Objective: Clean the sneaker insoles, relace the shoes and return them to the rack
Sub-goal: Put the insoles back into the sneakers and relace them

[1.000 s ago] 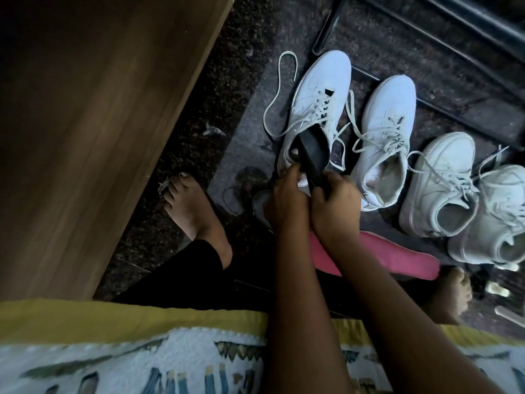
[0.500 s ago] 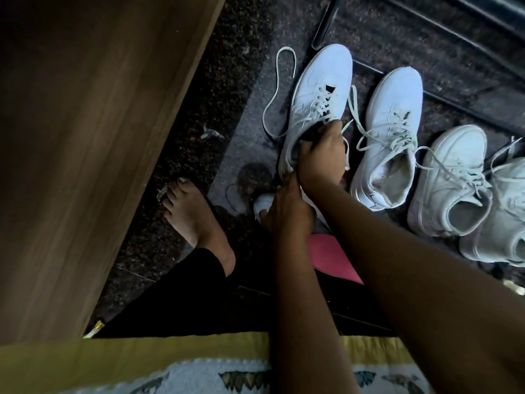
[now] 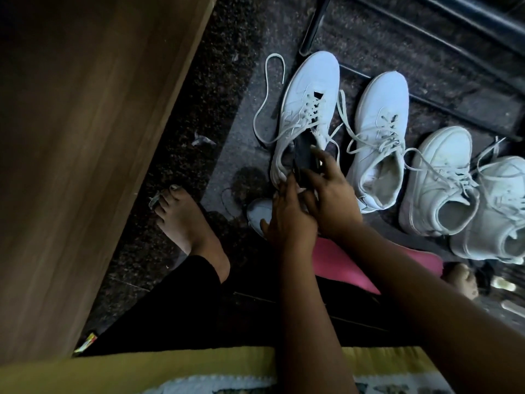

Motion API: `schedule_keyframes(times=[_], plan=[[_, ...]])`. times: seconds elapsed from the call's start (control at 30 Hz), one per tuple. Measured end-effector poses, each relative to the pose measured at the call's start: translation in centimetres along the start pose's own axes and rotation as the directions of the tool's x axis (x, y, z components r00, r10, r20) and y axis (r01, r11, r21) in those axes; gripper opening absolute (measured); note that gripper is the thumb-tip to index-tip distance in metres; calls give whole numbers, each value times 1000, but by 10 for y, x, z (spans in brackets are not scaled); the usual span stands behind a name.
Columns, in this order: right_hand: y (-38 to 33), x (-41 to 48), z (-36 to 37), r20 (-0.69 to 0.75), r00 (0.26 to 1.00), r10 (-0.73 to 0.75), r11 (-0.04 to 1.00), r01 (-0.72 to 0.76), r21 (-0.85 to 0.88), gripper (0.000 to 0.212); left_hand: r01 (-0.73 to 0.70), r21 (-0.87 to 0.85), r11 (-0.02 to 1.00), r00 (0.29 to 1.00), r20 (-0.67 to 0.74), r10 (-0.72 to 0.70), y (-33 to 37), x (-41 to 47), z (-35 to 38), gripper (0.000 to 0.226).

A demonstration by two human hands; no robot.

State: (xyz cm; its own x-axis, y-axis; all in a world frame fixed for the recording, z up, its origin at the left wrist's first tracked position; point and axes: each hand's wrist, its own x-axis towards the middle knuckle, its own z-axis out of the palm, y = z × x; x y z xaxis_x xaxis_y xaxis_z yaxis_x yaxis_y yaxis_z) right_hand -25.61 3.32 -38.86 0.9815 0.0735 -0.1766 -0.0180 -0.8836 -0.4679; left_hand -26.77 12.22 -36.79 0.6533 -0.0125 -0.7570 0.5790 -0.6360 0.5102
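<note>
Several white sneakers stand in a row on the dark floor. From the opening of the leftmost sneaker [image 3: 311,100] a black insole [image 3: 302,153] sticks out, its front end inside the shoe. My right hand [image 3: 331,194] grips the insole's rear part, fingers laid along its top. My left hand [image 3: 289,223] holds the heel of that sneaker, right beside the insole's end. This sneaker's lace [image 3: 268,89] trails loose to the left. A pink insole [image 3: 343,263] lies on the floor under my forearms.
A wooden panel [image 3: 85,137] rises close on the left. The second sneaker [image 3: 379,137] stands just right of my hands, two more [image 3: 443,177] beyond it. Black rack bars [image 3: 426,46] run behind the shoes. A pale object [image 3: 257,213] lies left of my left hand. My bare feet [image 3: 187,223] rest nearby.
My right hand, which was pressed deep into the leftmost sneaker's opening, has drawn back toward the heel, and the black insole shows again. The left hand stays at the heel.
</note>
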Motion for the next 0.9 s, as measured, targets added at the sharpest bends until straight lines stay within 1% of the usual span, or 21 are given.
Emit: schedule_keyframes(times=[0.1,0.17,0.27,0.3,0.4,0.5,0.57,0.63,0.67,0.7,0.73,0.77,0.8,0.83,0.9], plan=[[5,0,-3,99,986,-136,985,145,-90,42,35,-2,999,999,13,-35,1,2,-4,58],[8,1,-4,146,972,-187,965,209,-156,43,53,2,999,998,16,-53,1,1,-5,61],[7,11,-6,152,960,-234,943,262,-206,43,69,-2,998,996,48,-69,3,0,-7,69],[6,16,-7,163,960,-229,945,259,-201,42,74,-2,997,995,61,-74,5,0,-9,72],[6,27,0,193,972,-132,967,170,-192,33,79,12,997,992,95,-79,7,1,-12,77],[8,32,9,192,980,-51,974,91,-206,32,85,17,996,991,101,-86,7,0,-12,77],[7,36,10,180,984,-19,969,62,-239,28,74,-9,997,993,88,-73,7,-2,-11,77],[6,43,8,157,988,7,937,48,-345,27,60,-38,998,996,73,-57,7,-4,-8,79],[5,48,4,183,983,36,904,46,-425,27,52,-41,998,996,70,-49,7,-5,-8,79],[2,56,1,241,969,57,873,68,-483,28,49,-43,998,997,66,-46,7,-5,-7,79],[-2,64,-2,314,947,60,856,114,-505,28,51,-43,998,997,61,-48,7,-5,-6,78],[-7,72,-3,383,923,38,858,166,-486,27,57,-39,998,997,58,-55,7,-4,-6,77],[-13,80,-4,452,892,0,877,217,-428,25,66,-34,997,996,60,-64,6,-3,-6,75],[-17,87,-6,507,861,-19,905,230,-357,22,75,-30,997,995,63,-73,6,-4,-5,74],[-20,96,-13,561,827,33,948,152,-280,22,84,-30,996,994,75,-81,8,-4,-4,72]])
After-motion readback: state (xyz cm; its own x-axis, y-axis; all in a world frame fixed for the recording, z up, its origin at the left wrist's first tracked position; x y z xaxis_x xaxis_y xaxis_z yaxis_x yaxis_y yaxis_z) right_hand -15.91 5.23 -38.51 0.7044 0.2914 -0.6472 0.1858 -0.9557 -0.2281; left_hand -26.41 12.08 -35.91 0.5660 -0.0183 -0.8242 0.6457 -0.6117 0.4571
